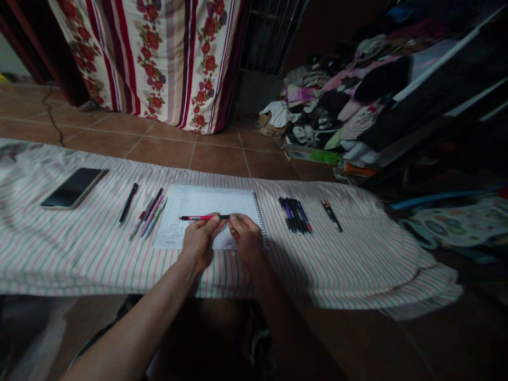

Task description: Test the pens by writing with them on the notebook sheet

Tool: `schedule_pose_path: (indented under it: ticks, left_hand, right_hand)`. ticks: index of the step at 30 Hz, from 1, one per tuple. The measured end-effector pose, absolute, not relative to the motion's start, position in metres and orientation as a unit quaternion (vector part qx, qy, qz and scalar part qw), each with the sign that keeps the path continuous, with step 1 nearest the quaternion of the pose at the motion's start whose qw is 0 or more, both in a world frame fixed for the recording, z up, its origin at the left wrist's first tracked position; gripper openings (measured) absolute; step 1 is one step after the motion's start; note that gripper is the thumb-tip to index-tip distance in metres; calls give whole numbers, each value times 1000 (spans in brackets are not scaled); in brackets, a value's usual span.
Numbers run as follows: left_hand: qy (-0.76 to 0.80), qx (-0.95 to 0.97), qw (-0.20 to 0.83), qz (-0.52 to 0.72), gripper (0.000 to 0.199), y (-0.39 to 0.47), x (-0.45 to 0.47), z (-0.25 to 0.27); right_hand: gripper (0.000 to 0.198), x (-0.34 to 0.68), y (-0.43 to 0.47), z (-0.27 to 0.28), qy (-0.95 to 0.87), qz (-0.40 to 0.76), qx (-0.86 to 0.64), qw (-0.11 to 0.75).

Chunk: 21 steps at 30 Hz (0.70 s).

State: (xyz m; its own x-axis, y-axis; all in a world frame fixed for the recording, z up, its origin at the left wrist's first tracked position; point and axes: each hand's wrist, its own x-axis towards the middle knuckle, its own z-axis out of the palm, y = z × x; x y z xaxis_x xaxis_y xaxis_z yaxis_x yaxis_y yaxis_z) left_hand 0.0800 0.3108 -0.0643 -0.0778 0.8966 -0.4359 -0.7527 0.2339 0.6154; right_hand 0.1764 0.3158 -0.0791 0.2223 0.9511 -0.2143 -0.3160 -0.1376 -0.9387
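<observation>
Both hands hold a red and black pen (198, 217) level above an open spiral notebook (214, 198). My left hand (200, 238) pinches it near the middle. At the black end, my right hand (246, 233) closes its fingertips on it; its tip is hidden there. Left of the notebook lie several pens in pink, green and grey (150, 217), with a black pen (128, 205) a little apart. To the right, several dark pens (295, 217) form a tight row, and beyond them is another small group of black and red pens (332, 215).
A smartphone (74, 188) lies at the left on the striped cloth (357, 264) covering the table. Behind it hangs a floral curtain (170, 63) over a tiled floor (214, 153). A heap of clothes (329, 100) fills the back right.
</observation>
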Motion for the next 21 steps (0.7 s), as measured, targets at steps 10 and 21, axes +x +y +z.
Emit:
schedule_pose_path:
  ticks: [10,21]
  left_hand:
    - [396,73,669,625,14,318,78,-60]
    - [405,83,668,619,12,316,75,-61]
  right_hand:
    - [30,183,316,-67,-297,602,-502,545]
    - [33,188,326,-63,-328,599,-510,524]
